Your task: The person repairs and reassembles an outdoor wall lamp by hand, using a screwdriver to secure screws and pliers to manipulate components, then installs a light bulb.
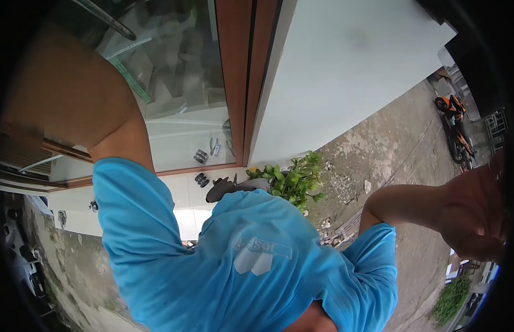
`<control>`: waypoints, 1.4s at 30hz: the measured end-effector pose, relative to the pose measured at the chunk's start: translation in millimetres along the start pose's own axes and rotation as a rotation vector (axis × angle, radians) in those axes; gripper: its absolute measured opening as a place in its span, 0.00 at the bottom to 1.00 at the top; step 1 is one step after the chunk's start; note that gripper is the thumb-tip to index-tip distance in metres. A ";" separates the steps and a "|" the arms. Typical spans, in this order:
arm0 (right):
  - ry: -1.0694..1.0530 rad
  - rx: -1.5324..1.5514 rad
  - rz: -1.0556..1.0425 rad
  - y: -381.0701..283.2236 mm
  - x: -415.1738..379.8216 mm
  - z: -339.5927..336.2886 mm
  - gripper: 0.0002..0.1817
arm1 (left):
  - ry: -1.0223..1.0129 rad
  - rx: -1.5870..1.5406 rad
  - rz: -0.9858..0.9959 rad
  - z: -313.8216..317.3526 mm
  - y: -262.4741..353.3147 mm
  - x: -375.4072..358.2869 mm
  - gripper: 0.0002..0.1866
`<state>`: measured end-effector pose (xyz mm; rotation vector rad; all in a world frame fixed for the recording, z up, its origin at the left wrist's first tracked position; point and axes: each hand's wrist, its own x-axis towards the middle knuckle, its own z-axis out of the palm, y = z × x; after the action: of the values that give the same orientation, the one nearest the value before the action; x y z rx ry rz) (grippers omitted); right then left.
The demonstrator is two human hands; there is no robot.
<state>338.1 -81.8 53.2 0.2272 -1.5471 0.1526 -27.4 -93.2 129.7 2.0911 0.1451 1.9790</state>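
Observation:
My left arm (pixel 124 133) is raised close to the camera, across a glass pane (pixel 185 110) in a brown frame (pixel 248 83). Its hand lies outside the picture. My right hand (pixel 471 218) is lifted beside the camera at the right edge. The wrist and part of the palm show, but the fingers run into the dark border, so anything they touch is hidden. A blue T-shirt (pixel 223 276) with a pale print covers my body. Below it, a dark shoe (pixel 221 189) rests on the white tiled ledge (pixel 185 193).
A small black object (pixel 201 180) sits on the ledge by the glass. Pliers (pixel 214 146) show in or through the pane. A leafy plant (pixel 295 180) grows beside a white wall (pixel 345 66). An orange and black motorbike (pixel 456 130) stands on the concrete ground (pixel 373 144).

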 end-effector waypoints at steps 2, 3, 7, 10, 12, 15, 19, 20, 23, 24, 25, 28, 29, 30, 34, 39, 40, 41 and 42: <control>-0.123 0.216 0.245 -5.2 -62.3 -14.0 0.36 | -0.012 0.007 -0.208 0.4 8.4 -88.0 0.16; -0.184 0.297 0.355 -0.8 -94.8 -11.9 0.36 | -0.001 0.008 -0.348 1.6 5.5 -135.8 0.17; -0.357 0.454 0.983 -6.1 -236.6 41.6 0.34 | 0.059 0.150 -1.065 -0.5 -18.5 -351.6 0.22; -0.455 0.439 1.696 -18.0 -332.6 72.9 0.24 | 0.186 0.390 -1.405 -21.9 -11.4 -472.7 0.22; -0.449 0.411 1.993 -23.8 -418.0 89.2 0.19 | 0.595 0.324 -1.307 -36.8 7.2 -518.2 0.20; -0.542 0.297 2.237 -52.0 -521.9 111.5 0.18 | 1.203 0.440 -1.251 -56.2 50.4 -586.6 0.20; -0.465 0.317 2.535 -85.9 -646.8 152.7 0.16 | 1.537 0.273 -1.803 -42.4 119.2 -765.9 0.23; -0.479 0.329 2.566 -89.9 -675.2 165.4 0.16 | 1.556 0.053 -1.849 -29.7 130.4 -807.5 0.19; -0.691 0.292 2.629 -91.3 -786.2 199.9 0.15 | 1.673 -0.297 -1.775 16.9 136.7 -904.4 0.15; -0.727 0.267 2.607 -89.1 -824.9 213.3 0.13 | 1.686 -0.303 -1.794 26.4 129.5 -927.3 0.15; -0.856 0.200 2.530 -87.6 -872.0 223.3 0.14 | 1.762 -0.337 -1.781 32.3 119.9 -958.6 0.15; -1.206 -0.051 2.075 -79.8 -1026.7 249.2 0.20 | 1.682 -0.090 -1.961 34.1 80.2 -1073.3 0.17; -1.237 -0.114 2.037 -70.2 -1059.5 267.3 0.22 | 1.612 0.070 -2.048 30.2 59.8 -1109.5 0.18; -1.271 -0.183 2.007 -67.4 -1091.5 281.3 0.24 | 1.531 0.224 -2.136 28.4 45.9 -1146.8 0.20; -1.220 -0.373 1.838 -51.4 -1183.5 341.6 0.34 | 1.165 0.733 -2.160 -12.7 -33.4 -1273.3 0.22; -1.274 -0.544 1.828 -40.6 -1224.0 383.0 0.36 | 0.987 1.167 -2.012 -47.5 -95.8 -1363.3 0.26; -1.299 -0.538 1.801 -40.0 -1235.2 379.4 0.35 | 0.983 1.160 -1.991 -48.9 -100.4 -1366.0 0.25; -1.322 -0.531 1.775 -38.9 -1242.8 375.7 0.34 | 0.979 1.156 -1.969 -50.3 -103.3 -1364.8 0.24; -1.284 -0.473 1.736 -38.8 -1246.2 370.5 0.32 | 0.970 1.235 -1.920 -48.8 -103.7 -1359.2 0.23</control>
<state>-37.9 -151.9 -1190.0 -1.7868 -2.5201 1.1229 -157.8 -324.2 -1208.3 0.0170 2.5706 1.0409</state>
